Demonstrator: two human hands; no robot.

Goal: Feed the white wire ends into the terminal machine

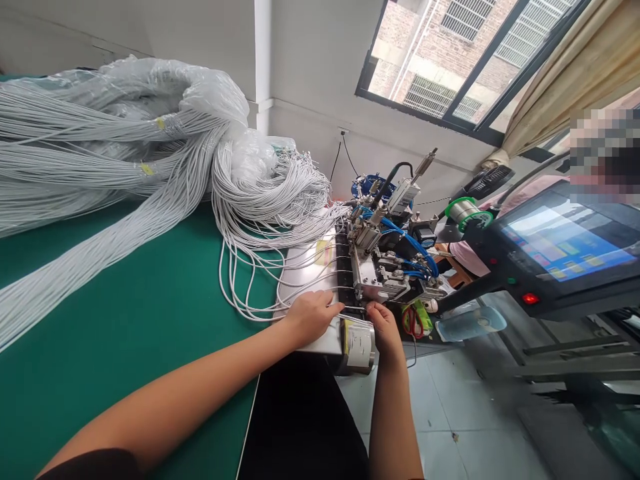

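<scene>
A white cable (354,308) spans the short gap between my two hands at the near end of the machine's black cable track (345,275). My left hand (311,317) is closed on this cable, over the metal plate (303,277). With thumb and forefinger together, my right hand (383,325) pinches the cable's end; the tip itself is too small to make out. Several other white cables (260,250) run across the plate into the track. Just beyond my hands stands the machine (370,257), with metal clamps and blue air hoses.
Large bundles of white cable (165,157), partly in clear plastic, lie on the green table (165,280). A touchscreen (567,233) and a solder wire spool (467,215) are at right. Below my right hand sits a cylindrical motor (359,347). Another person (470,257) is behind the screen.
</scene>
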